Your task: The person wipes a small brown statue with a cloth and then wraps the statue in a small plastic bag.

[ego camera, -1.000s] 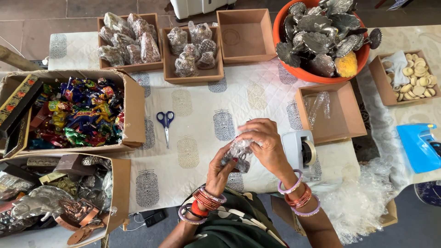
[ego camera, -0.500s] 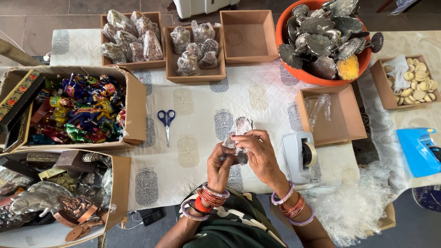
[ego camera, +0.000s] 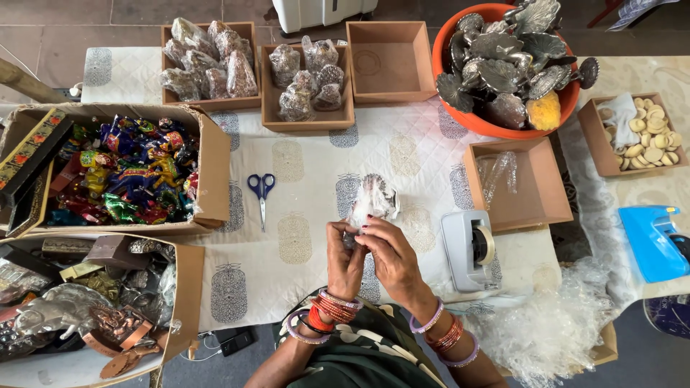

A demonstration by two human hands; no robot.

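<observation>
My left hand (ego camera: 343, 260) and my right hand (ego camera: 392, 256) meet over the white patterned cloth (ego camera: 302, 179) and together pinch the lower end of a small silvery item in clear plastic wrap (ego camera: 371, 202). The wrapped item sticks up from my fingers, its top pointing away from me. Both wrists carry red, orange and lilac bangles. A grey tape dispenser (ego camera: 471, 248) stands just right of my right hand. Blue-handled scissors (ego camera: 261, 192) lie to the left of my left hand.
Two brown trays of wrapped pieces (ego camera: 208, 61) (ego camera: 307, 79) and an empty tray (ego camera: 389, 61) sit at the back. An orange tub of silver leaf-shaped pieces (ego camera: 510, 61) is back right. Cardboard boxes (ego camera: 136, 172) (ego camera: 93, 302) stand left. Loose plastic (ego camera: 553, 323) lies right.
My hands have turned and raised the wrapped item, so it now stands up from my fingers. The view has shifted slightly; the rest stays put.
</observation>
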